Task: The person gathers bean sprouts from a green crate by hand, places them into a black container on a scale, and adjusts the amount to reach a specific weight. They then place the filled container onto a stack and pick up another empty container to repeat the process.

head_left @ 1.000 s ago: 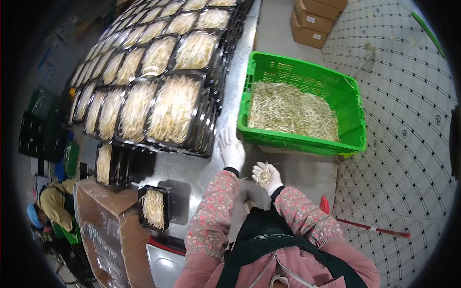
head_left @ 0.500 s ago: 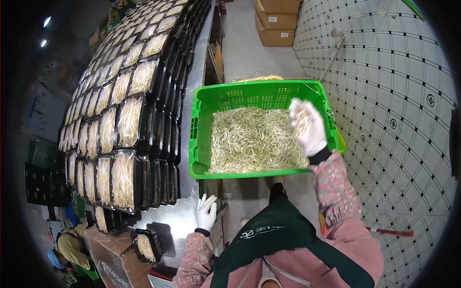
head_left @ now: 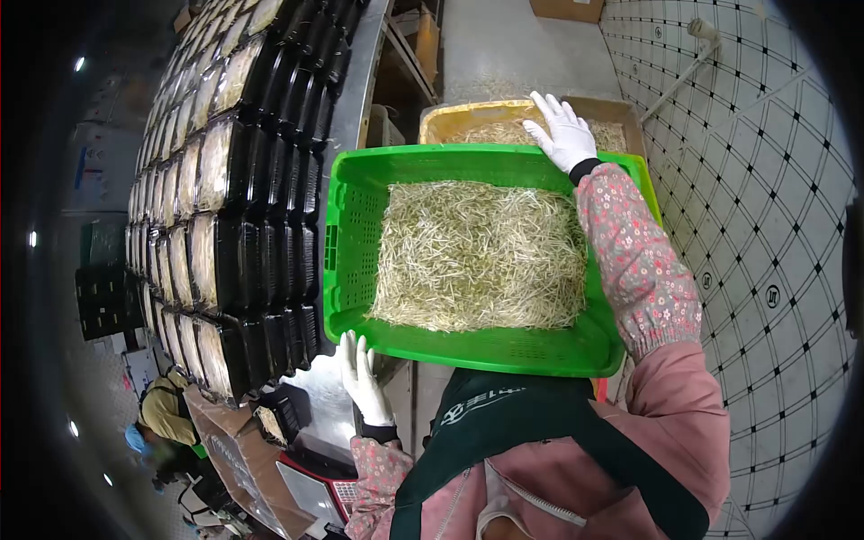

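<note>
Bean sprouts fill the bottom of a green plastic crate in front of my body. My right hand, in a white glove, reaches past the crate's far rim with fingers spread and nothing in them. Beneath it lies a yellow bin with more sprouts inside. My left hand, also gloved, has its fingers stretched out, their tips right at the crate's near left corner. A small black tray of sprouts sits to the left of this hand.
Tall stacks of wrapped black sprout trays line the metal table on the left. A red scale and a cardboard box are at lower left. Another person bends down beyond. A tiled wall rises on the right.
My right hand has moved from the crate's right side to above the yellow bin and opened; the clump of sprouts it held is gone from it. The view has shifted, showing more of the bin.
</note>
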### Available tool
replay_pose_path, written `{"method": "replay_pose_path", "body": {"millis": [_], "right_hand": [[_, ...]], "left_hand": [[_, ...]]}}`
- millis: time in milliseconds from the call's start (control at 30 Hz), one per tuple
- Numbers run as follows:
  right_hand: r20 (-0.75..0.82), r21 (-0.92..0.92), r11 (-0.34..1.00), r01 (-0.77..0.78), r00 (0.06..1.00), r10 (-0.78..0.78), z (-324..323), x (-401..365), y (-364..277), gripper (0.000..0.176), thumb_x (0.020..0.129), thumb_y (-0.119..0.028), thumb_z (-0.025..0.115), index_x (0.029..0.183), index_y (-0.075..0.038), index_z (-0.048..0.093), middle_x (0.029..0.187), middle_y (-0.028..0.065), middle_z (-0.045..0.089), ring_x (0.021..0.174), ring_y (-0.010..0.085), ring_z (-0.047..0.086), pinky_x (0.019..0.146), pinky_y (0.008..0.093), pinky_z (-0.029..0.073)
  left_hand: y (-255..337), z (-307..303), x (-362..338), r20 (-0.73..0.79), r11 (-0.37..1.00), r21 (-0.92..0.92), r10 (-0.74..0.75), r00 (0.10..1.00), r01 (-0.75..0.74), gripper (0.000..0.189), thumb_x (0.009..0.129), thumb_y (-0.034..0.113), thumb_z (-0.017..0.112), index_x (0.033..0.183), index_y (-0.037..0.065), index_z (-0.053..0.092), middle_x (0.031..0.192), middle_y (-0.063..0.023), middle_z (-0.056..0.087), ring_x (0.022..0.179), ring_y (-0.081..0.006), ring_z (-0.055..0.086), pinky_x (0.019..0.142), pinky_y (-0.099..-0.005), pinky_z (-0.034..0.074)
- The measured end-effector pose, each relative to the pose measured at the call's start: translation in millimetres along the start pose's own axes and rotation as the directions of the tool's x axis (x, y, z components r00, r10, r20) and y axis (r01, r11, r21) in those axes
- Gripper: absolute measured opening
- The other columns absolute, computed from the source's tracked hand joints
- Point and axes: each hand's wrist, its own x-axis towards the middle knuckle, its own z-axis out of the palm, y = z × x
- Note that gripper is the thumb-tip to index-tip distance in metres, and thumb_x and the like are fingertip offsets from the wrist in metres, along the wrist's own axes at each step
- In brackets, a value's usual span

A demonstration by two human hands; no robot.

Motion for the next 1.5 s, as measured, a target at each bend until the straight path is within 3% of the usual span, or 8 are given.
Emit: {"method": "replay_pose_path", "body": {"millis": [267, 433, 633, 867, 933, 1033, 1167, 1500], "right_hand": [[-0.372, 0.724, 0.634, 0.272, 0.928, 0.027, -17.4, -51.4, -12.1, 0.021, 0.092, -0.009, 0.062, 0.110, -0.006, 0.071, 0.097, 0.0071, 0.073, 0.085, 0.0120, 0.067, 0.077, 0.0259, 0.053], [0.355, 0.585, 0.752, -0.303, 0.930, 0.098, 52.7, -97.5, -9.4, 0.037, 0.092, -0.036, 0.061, 0.121, -0.015, 0.066, 0.113, 0.0118, 0.069, 0.103, 0.0260, 0.066, 0.092, 0.0360, 0.050], [0.702, 0.033, 0.979, -0.202, 0.701, 0.121, 111.5, -122.5, -36.9, 0.081, 0.085, -0.046, 0.064, 0.154, -0.028, 0.024, 0.162, 0.0137, 0.009, 0.148, 0.0412, 0.008, 0.114, 0.0630, 0.021], [0.935, 0.268, 0.960, -0.086, 0.263, -0.238, 73.9, -232.5, -57.3, 0.063, 0.086, -0.045, 0.063, 0.143, -0.023, 0.046, 0.157, 0.0150, 0.026, 0.140, 0.0386, 0.031, 0.111, 0.0546, 0.033], [0.880, 0.452, 0.863, -0.227, 0.271, -0.390, 96.0, -226.1, -19.5, 0.059, 0.086, -0.044, 0.064, 0.138, -0.019, 0.053, 0.151, 0.0150, 0.039, 0.134, 0.0341, 0.043, 0.110, 0.0462, 0.037], [0.619, 0.428, 0.796, -0.429, 0.780, 0.087, 107.4, -177.3, 22.1, 0.044, 0.086, -0.039, 0.064, 0.122, -0.013, 0.066, 0.118, 0.0115, 0.068, 0.109, 0.0282, 0.064, 0.097, 0.0388, 0.048], [-0.037, 0.269, 0.865, -0.423, 0.893, 0.448, 165.7, -120.6, 61.8, 0.029, 0.088, -0.038, 0.064, 0.099, -0.012, 0.073, 0.096, 0.0129, 0.070, 0.095, 0.0305, 0.066, 0.086, 0.0387, 0.052], [0.425, -0.026, 0.876, -0.481, 0.788, 0.445, 169.6, -113.8, 53.4, 0.084, 0.090, -0.070, 0.041, 0.140, -0.002, 0.045, 0.144, 0.0200, 0.045, 0.137, 0.0350, 0.036, 0.116, 0.0438, 0.023]], "left_hand": [[-33.9, 34.8, 48.3, 0.127, 0.903, -0.317, -0.264, 0.956, 0.292, 0.066, 0.097, 0.023, 0.056, 0.151, 0.002, 0.024, 0.155, -0.0177, 0.027, 0.136, -0.0323, 0.037, 0.111, -0.0477, 0.032], [-33.8, 83.1, 71.9, 0.359, 0.838, -0.250, -0.385, 0.850, 0.485, 0.066, 0.097, 0.024, 0.058, 0.150, 0.002, 0.027, 0.153, -0.0142, 0.033, 0.139, -0.0327, 0.035, 0.111, -0.0463, 0.033], [-64.4, 134.0, 91.5, 0.564, 0.852, -0.023, -0.420, 0.711, 0.522, 0.066, 0.096, 0.025, 0.058, 0.150, 0.003, 0.028, 0.157, -0.0119, 0.028, 0.141, -0.0322, 0.032, 0.108, -0.0470, 0.034], [-88.5, 128.7, 88.3, 0.638, 0.724, 0.252, -0.623, 0.453, 0.642, 0.052, 0.098, 0.024, 0.055, 0.145, 0.008, 0.041, 0.153, -0.0092, 0.037, 0.140, -0.0292, 0.034, 0.111, -0.0474, 0.031], [-93.9, 136.7, 86.1, 0.634, 0.682, 0.347, -0.676, 0.375, 0.644, 0.049, 0.099, 0.021, 0.051, 0.145, 0.008, 0.041, 0.152, -0.0105, 0.037, 0.141, -0.0286, 0.033, 0.113, -0.0468, 0.029], [-91.5, 158.7, 78.6, 0.660, 0.653, 0.391, -0.690, 0.296, 0.649, 0.048, 0.100, 0.019, 0.049, 0.146, 0.008, 0.040, 0.153, -0.0128, 0.035, 0.143, -0.0287, 0.029, 0.115, -0.0463, 0.026], [-103.3, 191.6, 76.8, 0.679, 0.628, 0.377, -0.687, 0.258, 0.681, 0.050, 0.101, 0.018, 0.045, 0.149, 0.007, 0.033, 0.157, -0.0165, 0.026, 0.146, -0.0322, 0.021, 0.118, -0.0479, 0.022], [-139.0, 235.4, 77.1, 0.636, 0.530, 0.300, -0.731, 0.248, 0.793, 0.068, 0.102, 0.031, 0.047, 0.153, 0.002, 0.014, 0.160, -0.0180, 0.015, 0.148, -0.0339, 0.015, 0.117, -0.0475, 0.024]]}}
